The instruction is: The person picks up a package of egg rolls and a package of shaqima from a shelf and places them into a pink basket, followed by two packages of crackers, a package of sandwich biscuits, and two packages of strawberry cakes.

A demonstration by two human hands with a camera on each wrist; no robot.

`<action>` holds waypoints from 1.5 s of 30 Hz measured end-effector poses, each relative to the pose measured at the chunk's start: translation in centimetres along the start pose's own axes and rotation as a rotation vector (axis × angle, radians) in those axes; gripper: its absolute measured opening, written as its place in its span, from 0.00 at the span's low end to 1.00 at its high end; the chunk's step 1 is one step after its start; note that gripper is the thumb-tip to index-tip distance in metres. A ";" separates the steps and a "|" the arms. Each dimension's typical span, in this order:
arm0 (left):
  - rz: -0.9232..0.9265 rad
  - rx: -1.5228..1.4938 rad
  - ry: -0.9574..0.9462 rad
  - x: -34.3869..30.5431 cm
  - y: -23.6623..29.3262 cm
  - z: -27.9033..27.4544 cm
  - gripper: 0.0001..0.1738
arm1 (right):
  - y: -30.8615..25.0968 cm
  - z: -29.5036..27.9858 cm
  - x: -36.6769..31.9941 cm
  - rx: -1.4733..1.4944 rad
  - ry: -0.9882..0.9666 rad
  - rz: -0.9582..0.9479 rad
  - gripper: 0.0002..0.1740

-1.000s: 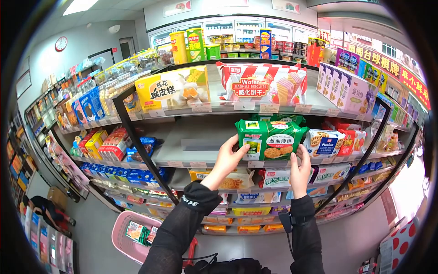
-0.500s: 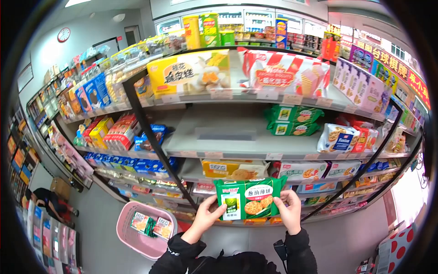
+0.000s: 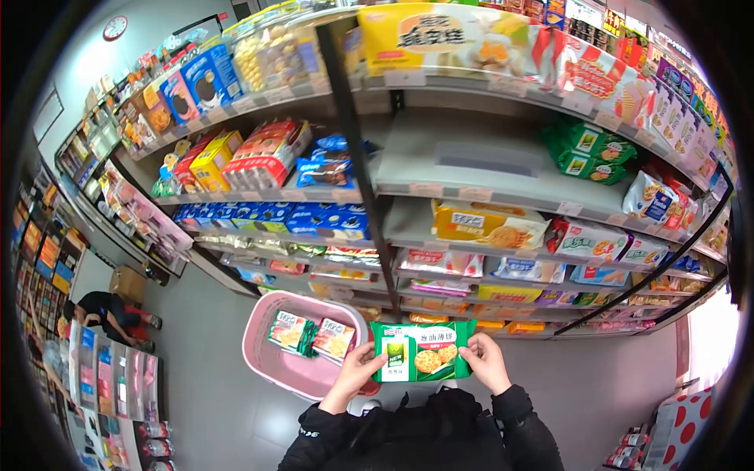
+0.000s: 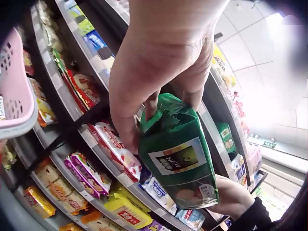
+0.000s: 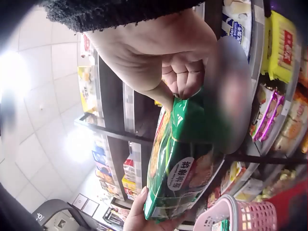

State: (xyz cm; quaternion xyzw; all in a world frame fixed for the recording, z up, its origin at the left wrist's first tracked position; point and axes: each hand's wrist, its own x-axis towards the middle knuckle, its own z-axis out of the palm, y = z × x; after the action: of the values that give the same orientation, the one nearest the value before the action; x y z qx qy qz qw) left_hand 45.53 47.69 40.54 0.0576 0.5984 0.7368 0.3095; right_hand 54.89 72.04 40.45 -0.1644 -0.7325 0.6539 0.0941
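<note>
Both hands hold a green biscuit packet point(image 3: 424, 351) by its two ends, its printed front facing up, low in front of the body in the head view. The left hand point(image 3: 357, 373) grips the left end; in the left wrist view its thumb and fingers pinch the crimped end of the packet point(image 4: 175, 144). The right hand point(image 3: 487, 363) holds the right end, and the right wrist view shows its thumb and curled fingers at the corner of the packet point(image 5: 178, 159). Just left of the packet stands a pink basket point(image 3: 259, 345) containing several packets point(image 3: 292, 331).
Shelves point(image 3: 463, 191) of biscuits curve across the front. Two more green packets point(image 3: 589, 153) lie stacked on an upper shelf. A black shelf post point(image 3: 357, 157) stands in the middle. At the far left a person point(image 3: 118, 314) crouches low. A box with red dots point(image 3: 683, 424) sits at the lower right.
Both hands have brought the green biscuit packet away from the shelf and down towards the body. The head view has tilted down and turned left, so the basket now appears beside the packet.
</note>
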 end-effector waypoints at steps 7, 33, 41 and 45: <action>-0.037 0.085 0.045 -4.5 -0.6 -9.5 0.17 | 1.2 10.1 -2.7 -0.095 -0.053 0.037 0.06; 0.045 0.233 0.072 -3.9 0.5 -30.8 0.18 | 1.5 31.1 -1.5 0.265 -0.197 0.365 0.24; -0.120 0.397 0.148 -1.1 -6.3 -33.1 0.16 | 11.5 33.9 0.1 -0.026 -0.252 0.384 0.21; -0.310 0.920 0.237 -0.2 -6.6 -32.2 0.18 | 15.0 35.3 0.5 -0.013 -0.293 0.589 0.21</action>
State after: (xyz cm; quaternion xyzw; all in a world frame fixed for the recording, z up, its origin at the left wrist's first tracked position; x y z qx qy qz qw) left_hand 33.56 20.95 25.56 0.0142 0.8939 0.3432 0.2879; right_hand 43.72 40.89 21.07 -0.2738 -0.6634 0.6651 -0.2066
